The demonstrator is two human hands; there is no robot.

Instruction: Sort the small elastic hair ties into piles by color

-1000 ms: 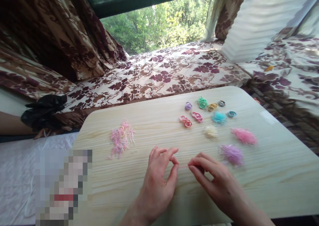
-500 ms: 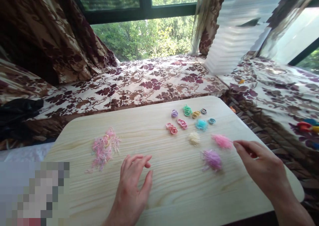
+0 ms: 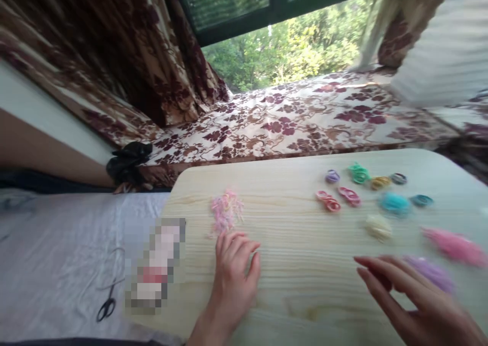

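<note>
A: Where is the left hand (image 3: 234,270)?

B: Flat on the desk (image 3: 305,280), fingers loosely spread, holding nothing. The pile of pink strands (image 3: 225,211) lies just beyond its fingertips, at twelve o'clock.

A: And the right hand (image 3: 415,305)?

B: Fingers stretched out, empty, hovering low. The purple tuft (image 3: 432,274) sits at its one o'clock, the pink tuft (image 3: 455,247) farther out. Scissors (image 3: 107,305) lie on the bed at nine o'clock.

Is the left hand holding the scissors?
No, the left hand rests open on the wooden table by the pink snippets, while the scissors lie apart on the white cloth.
</note>
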